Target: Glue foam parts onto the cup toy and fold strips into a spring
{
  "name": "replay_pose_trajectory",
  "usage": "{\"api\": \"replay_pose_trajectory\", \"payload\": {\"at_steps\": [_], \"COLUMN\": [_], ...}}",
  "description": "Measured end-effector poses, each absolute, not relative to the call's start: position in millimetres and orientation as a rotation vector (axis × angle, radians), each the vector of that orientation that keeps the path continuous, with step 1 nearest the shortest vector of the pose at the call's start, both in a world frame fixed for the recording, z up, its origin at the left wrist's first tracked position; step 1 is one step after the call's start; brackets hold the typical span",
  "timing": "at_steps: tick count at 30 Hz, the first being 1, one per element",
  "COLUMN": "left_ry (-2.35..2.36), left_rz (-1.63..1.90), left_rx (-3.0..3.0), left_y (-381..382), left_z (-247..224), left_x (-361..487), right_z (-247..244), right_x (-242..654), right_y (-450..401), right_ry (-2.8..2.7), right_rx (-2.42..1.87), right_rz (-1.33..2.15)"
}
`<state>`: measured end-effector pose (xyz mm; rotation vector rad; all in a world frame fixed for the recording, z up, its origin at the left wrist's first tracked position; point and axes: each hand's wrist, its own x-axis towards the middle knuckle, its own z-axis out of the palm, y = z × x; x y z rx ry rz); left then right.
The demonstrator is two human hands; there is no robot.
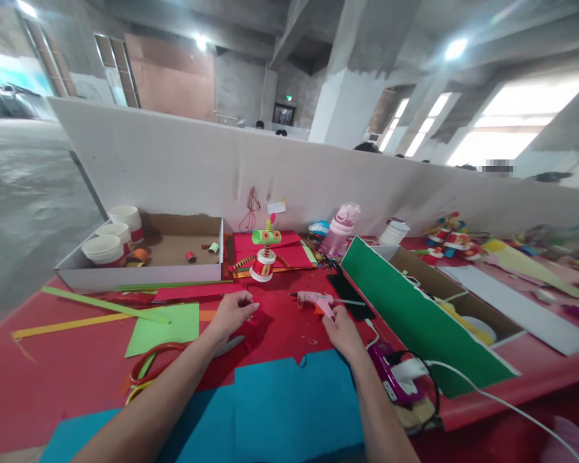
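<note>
My right hand [340, 328] is closed around the handle of a pink hot glue gun [316, 299], whose nozzle points left. A glue stick sticks out of its back. My left hand [234, 315] hovers over the red table with thumb and fingers drawn close together; what they hold, if anything, I cannot make out. Just beyond stands a small paper-cup robot figure [263, 265] with a green tube head, coiled paper arms and a spring neck. Beneath my left forearm lie red-handled scissors [157, 354], partly hidden. Blue sheets [296, 405] spread in front of me.
At the left, an open cardboard box [139, 278] holds paper cups [103, 247] and small rolls. Right of me stand a green-sided box [415, 315], a black phone [350, 297] and a purple power strip [395, 373] with cables. A pink bottle [340, 230] stands behind.
</note>
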<state>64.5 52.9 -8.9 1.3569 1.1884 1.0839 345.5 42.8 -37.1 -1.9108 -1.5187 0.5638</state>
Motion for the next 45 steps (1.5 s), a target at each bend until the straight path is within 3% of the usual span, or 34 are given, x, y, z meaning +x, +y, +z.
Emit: {"api": "replay_pose_trajectory", "payload": {"at_steps": [5, 10, 25, 45], "left_ry": [1.147, 1.091, 1.014, 1.020], "left_rz": [1.131, 1.193, 1.238, 1.300], "left_rx": [1.290, 1.216, 0.974, 0.968], "left_y": [55, 56, 59, 64], "left_z": [-11, -10, -12, -24], "left_x": [63, 63, 60, 56], "right_z": [-17, 2, 10, 9], "right_x": [331, 307, 276, 268], "right_y": [33, 28, 11, 5], "right_ry": [-1.061, -0.894, -1.658, -1.858], "right_rx": [-1.314, -1.122, -1.305, -1.242], "right_rz": [1.088, 1.307, 0.848, 0.646]}}
